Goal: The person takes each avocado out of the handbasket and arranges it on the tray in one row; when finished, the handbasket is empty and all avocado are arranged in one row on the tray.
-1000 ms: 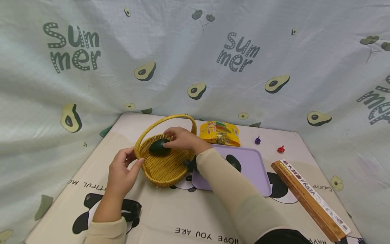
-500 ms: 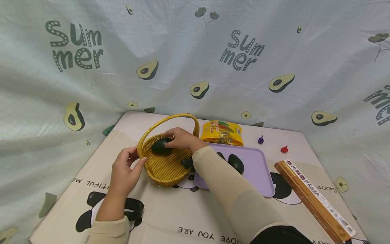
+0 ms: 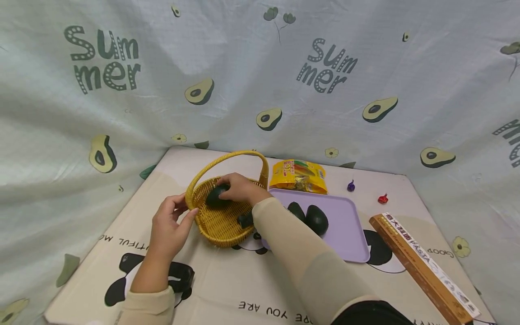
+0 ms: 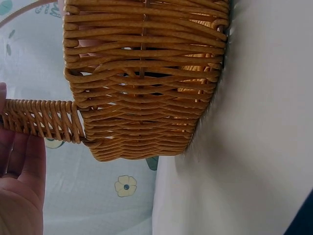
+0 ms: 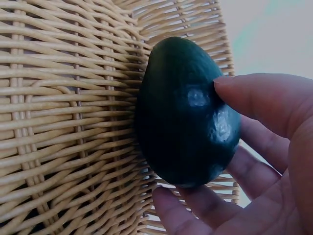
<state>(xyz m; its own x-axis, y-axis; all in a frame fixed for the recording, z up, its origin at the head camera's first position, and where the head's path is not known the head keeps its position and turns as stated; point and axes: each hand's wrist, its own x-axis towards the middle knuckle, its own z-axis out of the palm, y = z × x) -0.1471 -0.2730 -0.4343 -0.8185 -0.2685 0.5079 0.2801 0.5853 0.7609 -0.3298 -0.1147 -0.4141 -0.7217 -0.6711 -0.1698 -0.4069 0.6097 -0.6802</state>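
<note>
A dark green avocado (image 3: 215, 196) sits inside the yellow wicker basket (image 3: 221, 223), against its woven wall. The right hand (image 3: 240, 189) grips it, with the thumb on one side and the fingers (image 5: 195, 208) curled under the other, as the right wrist view shows. The left hand (image 3: 168, 225) holds the basket's near rim where the arched handle (image 3: 227, 158) joins it, thumb and fingers pinching the weave.

Just to the right of the basket, touching its edge, lies a lilac tray (image 3: 345, 230) carrying two more avocados (image 3: 310, 216) side by side. Behind the tray a yellow snack bag (image 3: 299, 176) lies flat. Further right are a purple wrapped candy (image 3: 351, 185) and a red one (image 3: 382, 198), then a long brown pasta box (image 3: 422, 264) set diagonally near the right edge of the surface (image 3: 227, 289), which wears a panda-printed cloth.
</note>
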